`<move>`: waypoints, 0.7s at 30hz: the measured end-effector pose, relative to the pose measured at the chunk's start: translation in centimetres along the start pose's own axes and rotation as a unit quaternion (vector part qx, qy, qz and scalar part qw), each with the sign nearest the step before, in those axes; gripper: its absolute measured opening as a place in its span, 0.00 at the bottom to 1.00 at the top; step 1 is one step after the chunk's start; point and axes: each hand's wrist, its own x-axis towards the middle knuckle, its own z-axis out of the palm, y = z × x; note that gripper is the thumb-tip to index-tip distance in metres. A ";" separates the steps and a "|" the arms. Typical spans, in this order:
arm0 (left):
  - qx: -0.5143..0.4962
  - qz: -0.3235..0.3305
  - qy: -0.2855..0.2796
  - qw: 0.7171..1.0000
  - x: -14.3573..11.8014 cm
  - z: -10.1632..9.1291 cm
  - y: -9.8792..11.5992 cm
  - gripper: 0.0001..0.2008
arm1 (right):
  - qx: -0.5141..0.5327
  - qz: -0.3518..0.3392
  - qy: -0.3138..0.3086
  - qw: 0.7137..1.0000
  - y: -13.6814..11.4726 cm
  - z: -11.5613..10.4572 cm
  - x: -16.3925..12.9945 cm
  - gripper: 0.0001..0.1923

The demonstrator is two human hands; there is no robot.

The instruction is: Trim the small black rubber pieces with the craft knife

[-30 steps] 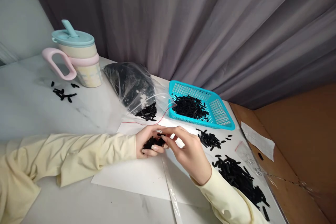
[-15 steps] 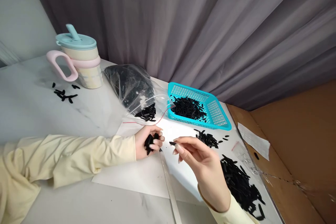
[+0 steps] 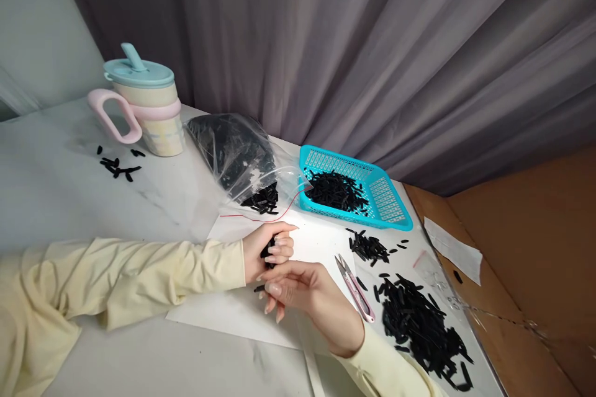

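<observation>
My left hand point(image 3: 270, 249) is curled around a bunch of small black strips point(image 3: 267, 250), only partly visible between the fingers. Just below and to the right of it, my right hand point(image 3: 293, 288) pinches a single black strip point(image 3: 259, 288) between thumb and forefinger, its tip pointing left. Both hands are over a white sheet of paper point(image 3: 223, 316). Behind my left hand lies an open clear zip bag point(image 3: 233, 149) full of the same strips, some spilling from its mouth. A blue plastic basket point(image 3: 395, 211) holds a heap of them.
Pink-handled thread snips point(image 3: 356, 291) lie right of my right hand, beside a small pile point(image 3: 370, 247) and a large pile point(image 3: 421, 322) of black strips. A lidded cup point(image 3: 158, 111) stands at the back left near loose strips point(image 3: 118, 169). Cardboard point(image 3: 526, 248) borders the right side.
My right hand has moved left and down with its strip, uncovering the snips. My left hand's fingers have closed further over the bunch.
</observation>
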 end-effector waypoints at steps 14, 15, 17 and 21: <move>0.012 0.029 0.039 0.999 -0.3 -0.1 -0.6 0.17 | 0.045 0.033 0.029 0.998 -0.5 0.5 0.4 0.13; 0.011 0.028 0.033 0.999 -0.2 -0.1 -0.6 0.19 | 0.036 0.023 0.022 0.999 -0.3 0.7 0.3 0.13; 0.015 0.014 0.022 1.000 -0.2 -0.2 -0.4 0.22 | 0.019 -0.002 0.009 1.000 0.3 1.0 -0.1 0.14; 0.034 -0.025 0.001 0.999 -0.5 -0.1 0.0 0.24 | 0.023 -0.034 0.019 0.999 0.9 0.7 -1.4 0.13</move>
